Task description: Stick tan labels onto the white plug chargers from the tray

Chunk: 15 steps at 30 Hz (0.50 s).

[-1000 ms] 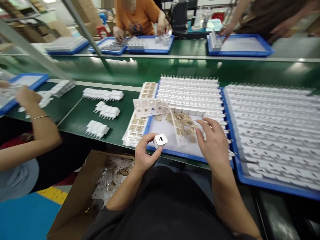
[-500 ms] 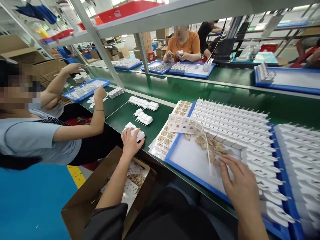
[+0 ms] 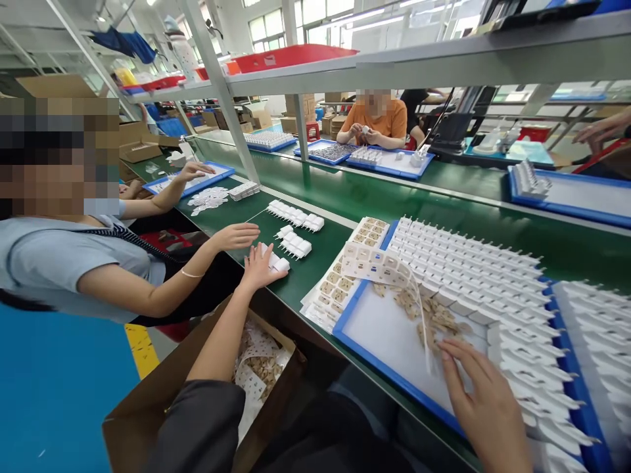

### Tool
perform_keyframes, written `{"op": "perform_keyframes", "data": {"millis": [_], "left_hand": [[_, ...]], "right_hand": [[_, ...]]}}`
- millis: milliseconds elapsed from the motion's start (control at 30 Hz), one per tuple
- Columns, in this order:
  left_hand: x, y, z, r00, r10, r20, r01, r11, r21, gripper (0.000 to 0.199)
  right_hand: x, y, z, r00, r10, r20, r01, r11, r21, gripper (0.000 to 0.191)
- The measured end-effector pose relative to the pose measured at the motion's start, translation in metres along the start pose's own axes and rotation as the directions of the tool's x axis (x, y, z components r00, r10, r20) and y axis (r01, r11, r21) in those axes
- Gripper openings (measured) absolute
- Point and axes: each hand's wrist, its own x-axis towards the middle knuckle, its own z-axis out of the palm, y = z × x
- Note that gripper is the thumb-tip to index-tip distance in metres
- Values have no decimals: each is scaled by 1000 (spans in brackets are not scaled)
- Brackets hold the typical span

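My left hand (image 3: 260,268) has its fingers spread on a short row of white plug-like pieces (image 3: 279,263) at the near edge of the green table. Two more groups of white pieces (image 3: 296,244) lie just beyond. Over the right part of a blue-rimmed tray (image 3: 379,368), my right hand (image 3: 486,387) hovers with thumb and forefinger near each other; whether something small is between them cannot be made out. Tan paper bits (image 3: 438,315) and a curled label strip (image 3: 377,263) lie in and across the tray, beside many rows of white pieces (image 3: 463,256).
Label sheets (image 3: 340,282) lie left of the tray. A person's hand (image 3: 239,236) reaches close to my left hand. Below the table edge stands a cardboard box (image 3: 142,407) with scraps. A shelf post (image 3: 221,98) rises behind, and another person (image 3: 377,121) sits across.
The neighbouring person's hand has come toward my left hand. The view has tilted up a little. My left hand's fingers have spread wider on the white pieces; my right hand stays over the tray.
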Motion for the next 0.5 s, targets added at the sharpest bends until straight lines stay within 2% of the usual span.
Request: {"op": "perform_keyframes", "data": {"millis": [233, 400, 500], "left_hand": [[31, -27, -7, 996, -14, -93, 13, 1000, -19, 94], [40, -23, -11, 975, -66, -214, 61, 998, -26, 76], [35, -12, -10, 965, -75, -250, 69, 997, -35, 71]], "right_hand": [[-4, -1, -1, 1000, -11, 11, 12, 1000, -12, 21], [-9, 2, 2, 999, 25, 22, -26, 1000, 13, 18], [-11, -2, 2, 996, 87, 25, -87, 996, 21, 17]]}}
